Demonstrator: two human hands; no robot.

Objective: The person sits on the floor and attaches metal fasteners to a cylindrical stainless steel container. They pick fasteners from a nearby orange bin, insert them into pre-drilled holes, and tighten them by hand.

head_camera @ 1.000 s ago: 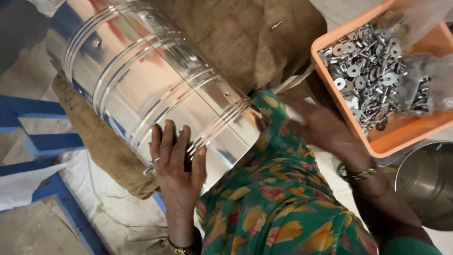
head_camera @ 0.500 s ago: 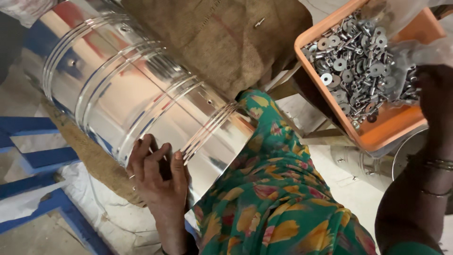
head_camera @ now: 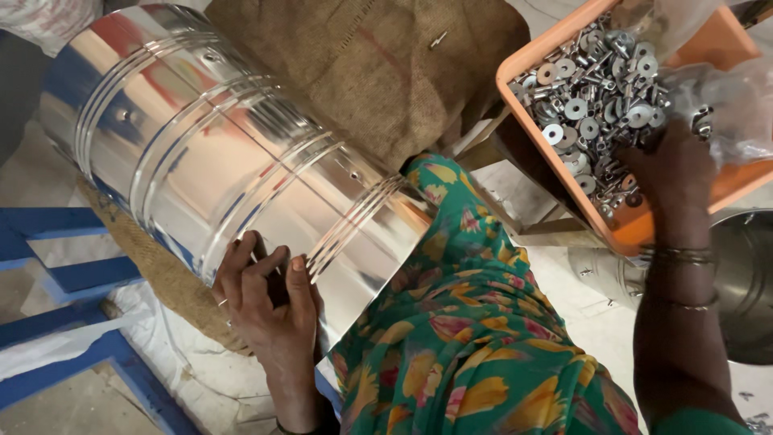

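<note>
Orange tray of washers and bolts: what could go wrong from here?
The orange tray looks tilted with loose hardware heaped in it; the right hand digging in might spill some. The shiny drum lies on its side, steadied only by the left hand, so it could roll.

Large shiny ribbed steel drum [head_camera: 217,153] lies on its side at left, resting on burlap. Orange plastic tray [head_camera: 725,189] of metal washers and fasteners [head_camera: 592,105] sits tilted at far right.
</note>
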